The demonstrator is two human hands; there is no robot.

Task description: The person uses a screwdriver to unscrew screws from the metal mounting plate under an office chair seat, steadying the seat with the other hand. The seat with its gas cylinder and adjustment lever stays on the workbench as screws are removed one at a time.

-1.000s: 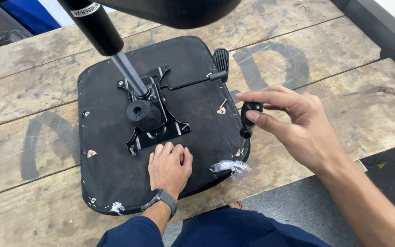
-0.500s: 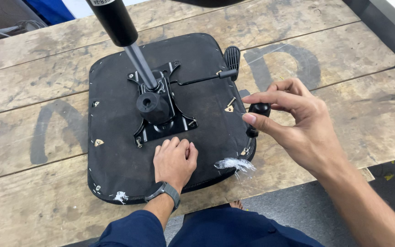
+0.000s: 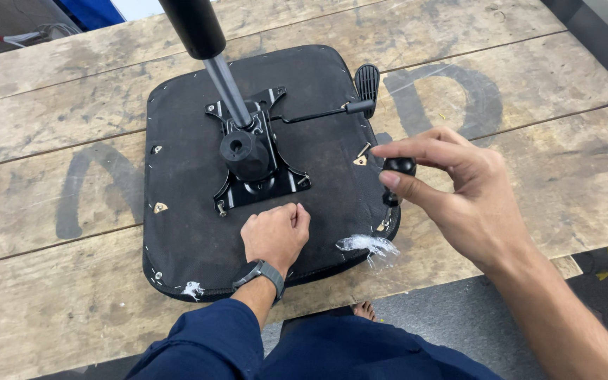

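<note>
Wooden table: knob between right-hand fingertips

Single head-worn view, looking steeply down and slightly forward from close above the wooden bench. Both forearms enter from the bottom edge; floor visible lower right. No second view.

Open seat underside left of the mechanism plate. Blocked at centre by the gas cylinder, far right by the lever. Free wooden table left; right edge perhaps tight.
</note>
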